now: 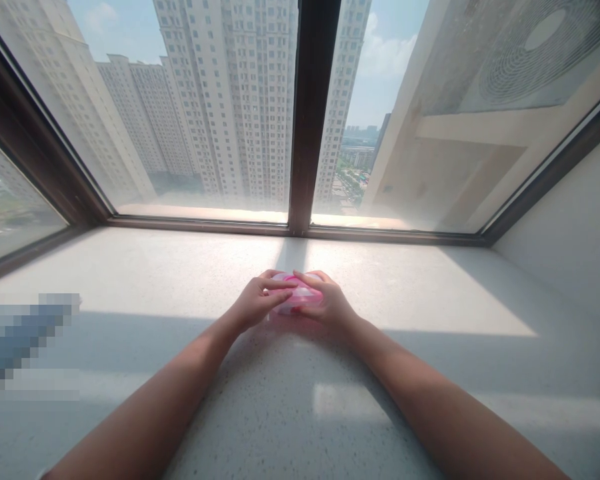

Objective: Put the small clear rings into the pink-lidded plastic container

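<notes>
A small round pink object, partly see-through and shiny like a plastic container, rests on the pale speckled windowsill. Around its left side curves my left hand, with fingers lying over the top and front. My right hand wraps the right side, its fingers reaching across the top and along the lower front. Both hands cover much of the object, so its exact kind is hard to make out. A pinkish tint shows on the sill just below it.
Behind the hands stand large window panes in a dark brown frame. A white wall rises at the right. On the left of the sill lies a pixelated bluish item that I cannot identify. Tall buildings are outside.
</notes>
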Motion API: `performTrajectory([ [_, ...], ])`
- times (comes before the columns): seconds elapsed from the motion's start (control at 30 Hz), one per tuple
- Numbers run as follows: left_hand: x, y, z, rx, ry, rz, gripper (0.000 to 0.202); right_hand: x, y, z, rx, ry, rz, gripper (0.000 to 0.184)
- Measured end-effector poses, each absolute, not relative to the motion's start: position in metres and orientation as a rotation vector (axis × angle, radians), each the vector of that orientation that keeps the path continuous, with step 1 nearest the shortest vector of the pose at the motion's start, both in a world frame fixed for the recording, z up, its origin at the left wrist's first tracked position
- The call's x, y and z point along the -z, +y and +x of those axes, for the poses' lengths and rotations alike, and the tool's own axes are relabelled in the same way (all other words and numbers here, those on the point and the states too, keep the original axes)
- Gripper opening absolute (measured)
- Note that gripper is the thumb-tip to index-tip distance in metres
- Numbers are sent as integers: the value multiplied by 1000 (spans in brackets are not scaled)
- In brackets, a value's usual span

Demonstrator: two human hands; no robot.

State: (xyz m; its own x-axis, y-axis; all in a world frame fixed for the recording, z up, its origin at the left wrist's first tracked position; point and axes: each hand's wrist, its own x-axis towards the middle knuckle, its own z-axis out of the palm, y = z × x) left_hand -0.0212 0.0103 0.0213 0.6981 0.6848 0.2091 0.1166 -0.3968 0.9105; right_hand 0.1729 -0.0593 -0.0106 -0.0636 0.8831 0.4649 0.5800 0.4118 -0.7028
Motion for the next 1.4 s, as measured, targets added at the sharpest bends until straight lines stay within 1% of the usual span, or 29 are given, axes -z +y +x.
performTrajectory([
  [0.3, -16, 11, -20, -743, 580, 1856, 31, 13, -59, 178, -311, -1816, -1335, 75],
  [0.5, -12, 10, -22, -778, 537, 1917, 35, 9, -62, 177, -336, -1872, -1302, 75],
  [0.57, -10, 11, -23, -790, 539, 1873, 47, 8, -62, 177, -320, -1870, -1274, 75],
  [0.67, -8, 14, -25, -826, 603, 1753, 72, 5, -62, 185, -237, -1796, -1320, 74],
  [0.73, -7, 18, -26, -846, 681, 1740, 78, 4, -59, 200, -140, -1676, -1415, 72],
  [0.8, -7, 22, -28, -854, 759, 1762, 77, 2, -57, 223, -31, -1488, -1538, 69],
  [1.0, -3, 28, -29, -865, 932, 1763, 70, 8, -56, 305, 171, -1002, -1886, 78],
  [1.13, -1, 30, -29, -893, 959, 1764, 66, 18, -62, 333, 237, -878, -1981, 80],
  [1.27, -4, 29, -31, -884, 957, 1761, 65, 20, -65, 337, 232, -862, -2016, 85],
  [1.4, -6, 28, -32, -883, 956, 1774, 63, 17, -68, 334, 179, -806, -2043, 95],
])
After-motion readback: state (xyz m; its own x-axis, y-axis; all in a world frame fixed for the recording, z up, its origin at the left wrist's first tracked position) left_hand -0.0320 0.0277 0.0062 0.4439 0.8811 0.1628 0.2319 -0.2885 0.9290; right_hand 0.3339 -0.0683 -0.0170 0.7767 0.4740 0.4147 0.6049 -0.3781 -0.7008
